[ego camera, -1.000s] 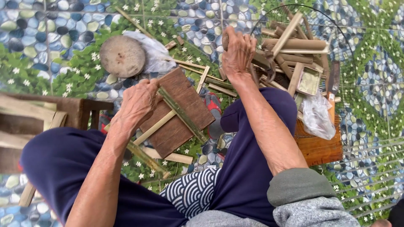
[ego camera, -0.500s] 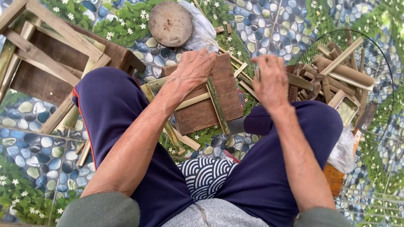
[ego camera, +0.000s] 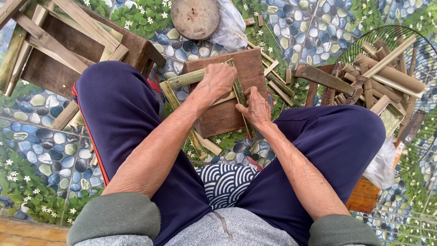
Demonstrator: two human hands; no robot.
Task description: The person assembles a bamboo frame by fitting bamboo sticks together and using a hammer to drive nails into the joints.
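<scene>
I sit with my knees apart above a brown wooden board (ego camera: 248, 75) on the patterned floor. Across the board lie split green bamboo strips (ego camera: 186, 79). My left hand (ego camera: 217, 82) presses down on the strips at the board's middle, its fingers curled over them. My right hand (ego camera: 255, 108) rests just beside it on a long green bamboo strip (ego camera: 240, 98) that runs down the board, fingers closed on it.
A low wooden stool frame (ego camera: 68, 41) stands at the upper left. A round wooden block (ego camera: 195, 17) and a plastic bag lie at the top. At the right are a cleaver-like blade (ego camera: 323, 78) and a wire basket (ego camera: 391, 64) of bamboo pieces.
My right hand has come back from the bamboo pile at the right to the board, beside my left hand. The view has swung to the left.
</scene>
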